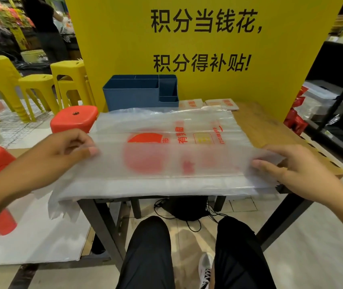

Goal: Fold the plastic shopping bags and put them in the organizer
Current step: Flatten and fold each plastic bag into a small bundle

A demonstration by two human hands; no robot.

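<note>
The plastic shopping bag [166, 155] lies across the desk [258, 119], on the near side of the blue organizer [137, 92]. Its near edge is lifted off the desk and appears blurred; judged to be the first lengthwise fold in progress, the near half being carried toward the organizer.

Left hand [62, 151]: fingers curled, thumb and fingers pinching the bag's raised edge at the end left of the organizer. Right hand [291, 165]: fingers curled likewise, pinching the same edge at the end well right of the organizer. Neither hand holds anything else.

Further loose plastic lies beneath the bag and hangs over the desk edge nearest the person; how many bags this comprises cannot be told. Two small flat packets with red print [222, 104] lie just right of the organizer; these look like bags already folded, though this is uncertain.

The organizer's compartments show nothing inside from this angle. Assessment: task at an early stage. Outstanding: completion of this fold, further folds, placement in the organizer, and the remaining plastic.
</note>
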